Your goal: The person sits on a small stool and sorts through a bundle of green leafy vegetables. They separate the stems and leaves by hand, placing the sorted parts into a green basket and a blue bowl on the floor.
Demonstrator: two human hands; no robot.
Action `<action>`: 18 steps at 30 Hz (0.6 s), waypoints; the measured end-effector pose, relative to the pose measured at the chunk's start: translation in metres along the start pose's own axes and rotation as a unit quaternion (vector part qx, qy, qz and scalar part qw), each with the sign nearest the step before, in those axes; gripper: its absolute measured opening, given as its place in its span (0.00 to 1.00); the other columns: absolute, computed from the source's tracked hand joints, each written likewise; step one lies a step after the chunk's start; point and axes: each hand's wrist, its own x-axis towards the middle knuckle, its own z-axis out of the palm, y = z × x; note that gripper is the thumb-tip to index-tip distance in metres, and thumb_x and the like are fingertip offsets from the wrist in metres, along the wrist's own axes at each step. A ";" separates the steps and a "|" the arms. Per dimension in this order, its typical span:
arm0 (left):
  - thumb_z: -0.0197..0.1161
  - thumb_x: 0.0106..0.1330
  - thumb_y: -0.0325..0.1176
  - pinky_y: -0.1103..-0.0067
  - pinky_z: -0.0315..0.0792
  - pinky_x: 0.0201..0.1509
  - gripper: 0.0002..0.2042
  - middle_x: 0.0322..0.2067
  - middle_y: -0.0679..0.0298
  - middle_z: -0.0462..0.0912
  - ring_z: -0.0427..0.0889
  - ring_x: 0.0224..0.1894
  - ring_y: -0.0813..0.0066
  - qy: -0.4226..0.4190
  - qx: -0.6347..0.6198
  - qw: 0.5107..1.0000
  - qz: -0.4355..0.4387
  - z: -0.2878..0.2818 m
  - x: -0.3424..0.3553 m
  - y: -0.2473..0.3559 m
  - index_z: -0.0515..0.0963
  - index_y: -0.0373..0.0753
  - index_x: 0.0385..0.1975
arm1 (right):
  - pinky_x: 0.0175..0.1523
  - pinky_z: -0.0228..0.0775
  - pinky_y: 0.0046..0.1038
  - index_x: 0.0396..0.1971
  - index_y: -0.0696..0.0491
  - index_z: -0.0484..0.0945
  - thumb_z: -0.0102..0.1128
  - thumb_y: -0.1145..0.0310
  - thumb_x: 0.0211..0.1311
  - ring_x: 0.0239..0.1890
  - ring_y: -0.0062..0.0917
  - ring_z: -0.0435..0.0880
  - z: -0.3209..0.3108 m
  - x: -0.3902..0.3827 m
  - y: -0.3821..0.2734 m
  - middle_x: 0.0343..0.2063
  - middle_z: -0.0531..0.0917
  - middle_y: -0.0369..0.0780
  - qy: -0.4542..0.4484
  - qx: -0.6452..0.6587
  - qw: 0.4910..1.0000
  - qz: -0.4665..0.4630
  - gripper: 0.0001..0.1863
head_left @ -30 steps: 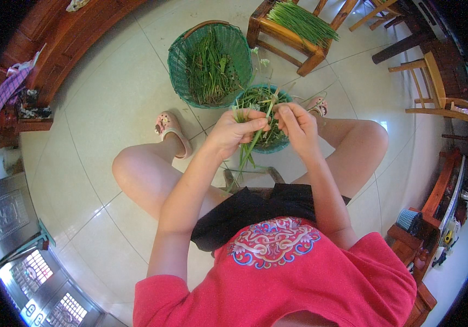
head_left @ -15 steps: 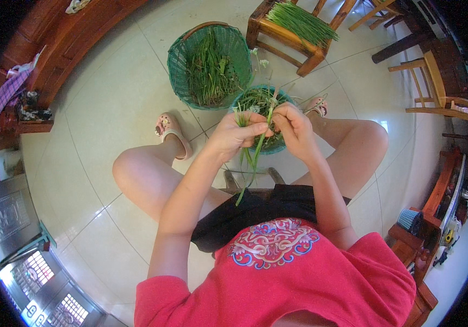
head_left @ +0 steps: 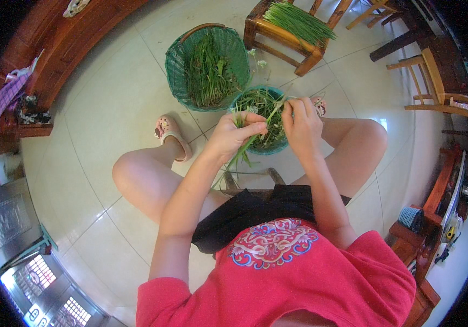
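My left hand is closed round a few green chives, whose leaf ends trail below the fist toward my lap. At their pale upper end, the fingers of my right hand are pinched together; the exact grip is partly hidden by the fingers. Right under both hands stands a small teal basket filled with tangled green and straw-coloured scraps. Beyond it to the left, a larger green woven basket with a brown handle holds a loose heap of chives.
A wooden chair at the far side bears a neat bundle of long green stalks. Small white flower heads stick out beside the baskets. My feet in pink clogs flank the small basket on the tiled floor. More wooden chairs stand right.
My right hand has moved a little to the right, away from the left. The chives have tilted, their pale ends toward the right hand and their leaf ends swung left.
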 end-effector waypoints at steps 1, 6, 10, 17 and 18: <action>0.61 0.50 0.31 0.91 0.52 0.17 0.09 0.23 0.64 0.78 0.66 0.17 0.90 -0.001 0.000 1.000 0.010 0.000 0.001 -0.001 0.73 0.36 0.29 | 0.27 0.65 0.29 0.24 0.55 0.69 0.54 0.74 0.46 0.25 0.32 0.72 0.002 -0.001 0.002 0.23 0.71 0.40 0.004 0.003 1.000 0.004 0.05; 0.60 0.51 0.27 0.88 0.65 0.30 0.07 0.25 0.65 0.77 0.73 0.26 0.84 0.047 0.061 0.996 0.042 -0.002 0.004 -0.004 0.74 0.32 0.29 | 0.21 0.59 0.20 0.26 0.58 0.72 0.52 0.69 0.53 0.17 0.17 0.68 -0.003 -0.003 0.013 0.18 0.71 0.34 -0.086 0.296 0.878 0.367 0.08; 0.59 0.51 0.25 0.87 0.67 0.34 0.07 0.25 0.66 0.77 0.74 0.28 0.84 0.045 0.113 0.990 0.068 -0.002 0.006 -0.003 0.74 0.31 0.30 | 0.19 0.52 0.13 0.26 0.59 0.73 0.52 0.67 0.54 0.16 0.10 0.62 -0.016 0.003 0.007 0.14 0.69 0.30 -0.266 0.487 0.726 0.406 0.10; 0.58 0.53 0.27 0.87 0.66 0.33 0.08 0.25 0.68 0.77 0.71 0.28 0.86 -0.004 0.166 0.984 0.059 -0.006 0.008 -0.005 0.75 0.31 0.31 | 0.18 0.49 0.12 0.23 0.59 0.73 0.52 0.73 0.51 0.14 0.10 0.60 -0.007 0.006 0.007 0.13 0.68 0.30 -0.255 0.470 0.764 0.361 0.05; 0.58 0.53 0.28 0.87 0.66 0.33 0.08 0.25 0.68 0.77 0.71 0.28 0.86 -0.012 0.179 0.982 0.063 -0.009 0.009 -0.007 0.75 0.31 0.31 | 0.18 0.50 0.12 0.23 0.59 0.73 0.52 0.73 0.51 0.14 0.10 0.61 -0.006 0.006 0.007 0.13 0.68 0.30 -0.256 0.464 0.771 0.353 0.05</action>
